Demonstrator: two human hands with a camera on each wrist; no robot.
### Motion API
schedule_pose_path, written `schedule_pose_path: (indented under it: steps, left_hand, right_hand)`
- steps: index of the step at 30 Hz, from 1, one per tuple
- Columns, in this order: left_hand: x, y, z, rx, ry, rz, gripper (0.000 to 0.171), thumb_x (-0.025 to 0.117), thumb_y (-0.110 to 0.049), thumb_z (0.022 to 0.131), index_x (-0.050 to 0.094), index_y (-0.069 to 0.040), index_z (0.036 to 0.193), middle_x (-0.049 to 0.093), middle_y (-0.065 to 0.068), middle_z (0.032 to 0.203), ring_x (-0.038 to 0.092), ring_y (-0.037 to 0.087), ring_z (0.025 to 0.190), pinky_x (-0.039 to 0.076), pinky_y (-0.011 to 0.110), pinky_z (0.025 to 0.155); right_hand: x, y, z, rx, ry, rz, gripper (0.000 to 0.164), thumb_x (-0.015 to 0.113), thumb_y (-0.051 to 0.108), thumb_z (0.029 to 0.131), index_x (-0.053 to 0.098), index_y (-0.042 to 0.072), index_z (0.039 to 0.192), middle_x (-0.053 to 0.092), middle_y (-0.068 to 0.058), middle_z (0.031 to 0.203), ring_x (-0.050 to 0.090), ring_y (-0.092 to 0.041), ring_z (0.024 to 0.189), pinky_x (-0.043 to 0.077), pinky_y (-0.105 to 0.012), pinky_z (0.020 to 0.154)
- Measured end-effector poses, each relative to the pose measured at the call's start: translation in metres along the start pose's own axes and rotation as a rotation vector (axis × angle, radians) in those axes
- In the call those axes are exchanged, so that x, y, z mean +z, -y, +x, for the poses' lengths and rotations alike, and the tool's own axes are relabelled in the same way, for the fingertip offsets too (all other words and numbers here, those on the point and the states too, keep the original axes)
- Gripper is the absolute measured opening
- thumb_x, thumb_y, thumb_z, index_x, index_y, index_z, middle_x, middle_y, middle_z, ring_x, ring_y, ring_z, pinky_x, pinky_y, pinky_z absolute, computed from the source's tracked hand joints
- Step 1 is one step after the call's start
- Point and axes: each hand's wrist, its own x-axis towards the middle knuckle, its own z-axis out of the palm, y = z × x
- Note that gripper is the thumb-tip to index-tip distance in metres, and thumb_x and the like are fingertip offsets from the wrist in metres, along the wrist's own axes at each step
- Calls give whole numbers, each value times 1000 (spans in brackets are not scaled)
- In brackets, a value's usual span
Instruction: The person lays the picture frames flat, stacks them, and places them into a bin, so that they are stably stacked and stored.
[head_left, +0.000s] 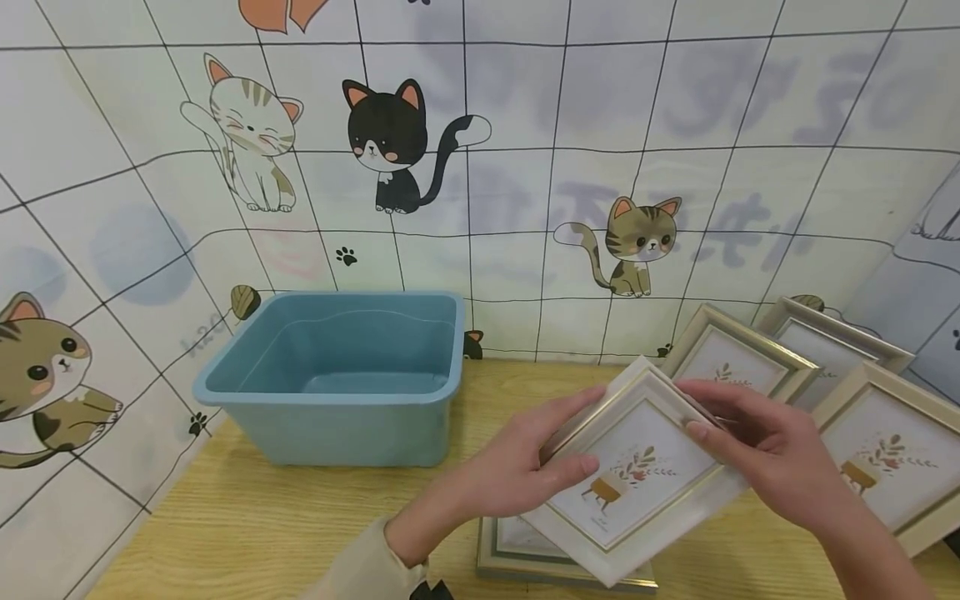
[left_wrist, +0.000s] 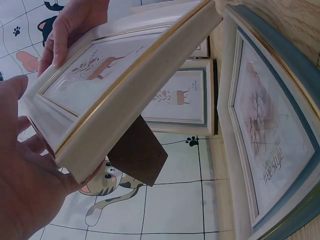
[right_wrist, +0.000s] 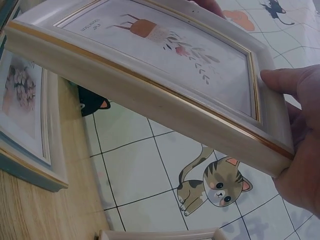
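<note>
Both hands hold a cream picture frame (head_left: 637, 475) with a thin gold inner edge, tilted above the table. Its print shows a plant in a brown pot on legs. My left hand (head_left: 517, 467) grips the left side, thumb over the front. On the upper right side, my right hand (head_left: 780, 454) pinches the border, thumb in front and fingers behind. A brown stand leg (left_wrist: 140, 155) sticks out from the back in the left wrist view. Below it lies another picture frame (left_wrist: 270, 125), cream and blue-green with a floral print, partly hidden in the head view.
A blue plastic basin (head_left: 330, 433) stands at the left on the wood-grain table (head_left: 225, 533). Several more frames lean at the right, including a gold-edged frame (head_left: 802, 371) and a beige frame (head_left: 930, 408). A cat-patterned sheet (head_left: 510, 250) covers the wall behind.
</note>
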Motion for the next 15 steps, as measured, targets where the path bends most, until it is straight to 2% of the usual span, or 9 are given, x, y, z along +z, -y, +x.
schedule_pose_path:
  steps: [7,11,15]
  left_hand:
    - [1,1,1,43,-31,-4,64,58,-12,105,28,-9,162,53,15,145,64,10,111,54,21,84]
    - [2,3,2,40,4,-22,66,54,-11,107,21,-11,164,57,16,142,65,9,108,54,21,83]
    - [2,4,1,-6,49,-56,67,48,-14,109,13,-16,166,60,17,139,68,7,103,56,20,75]
  right_hand:
    - [4,-3,-1,-37,27,76,55,63,-28,82,66,-3,130,74,1,111,72,-11,80,56,-24,60]
    - [5,-4,-1,-72,25,125,55,61,-30,81,65,-5,130,74,-1,112,72,-11,80,56,-23,59]
    - [5,-5,0,-87,22,148,55,61,-31,81,65,-6,129,74,-1,114,72,-10,83,56,-22,61]
